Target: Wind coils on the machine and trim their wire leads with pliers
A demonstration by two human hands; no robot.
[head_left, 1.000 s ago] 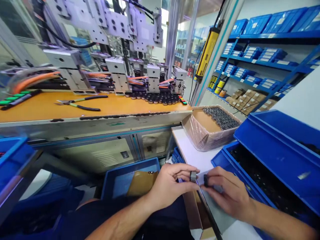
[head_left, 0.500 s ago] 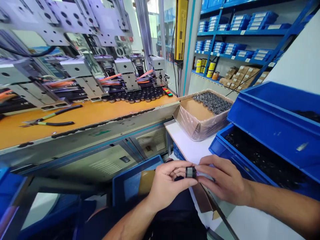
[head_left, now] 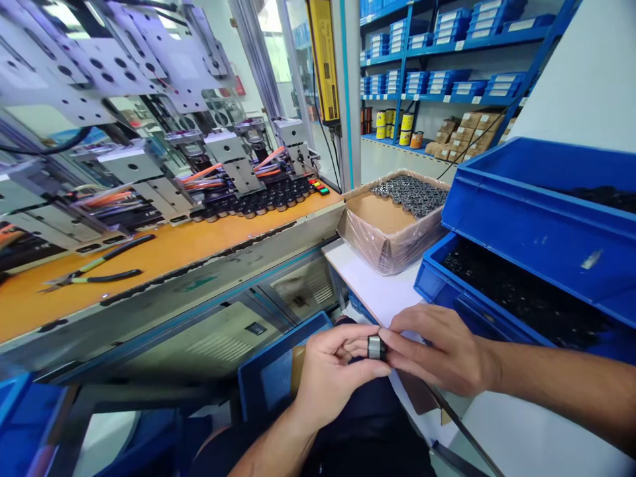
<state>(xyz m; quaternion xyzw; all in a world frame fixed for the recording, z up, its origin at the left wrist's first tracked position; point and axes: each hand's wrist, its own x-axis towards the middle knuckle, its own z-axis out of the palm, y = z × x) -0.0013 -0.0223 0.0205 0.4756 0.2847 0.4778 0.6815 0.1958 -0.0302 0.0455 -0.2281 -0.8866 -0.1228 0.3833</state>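
Viewing from the head camera: a small round part point(head_left: 375, 348), with a grey metallic band between dark edges, sits between the two hands, above the person's lap. Its turning axis runs roughly left to right across the view; the darker end faces the right hand point(head_left: 440, 351). Cannot tell whether it is longer along that axis or across it.

Left hand point(head_left: 338, 371): thumb below, index finger above, parted by about the part's width and holding it. Right hand: fingertips drawn nearly together at the part's dark end, touching; contact partly hidden, so cannot tell whether they grip anything themselves.

Surface: white tabletop point(head_left: 368, 281) beyond the hands, bearing a plastic-lined carton point(head_left: 368, 242) partly filled with dark round pieces point(head_left: 415, 192). To its right, an upper blue bin point(head_left: 521, 212) stands above a lower blue bin point(head_left: 432, 281), both with black contents.

Ahead and left: orange worktop point(head_left: 213, 242), with cutters point(head_left: 119, 252) lying handles apart and rows of round parts point(head_left: 258, 204) beside metal fixtures point(head_left: 241, 173).

Room: blue shelving point(head_left: 432, 51) stacked with trays; brown boxes point(head_left: 464, 136) on its low shelf.
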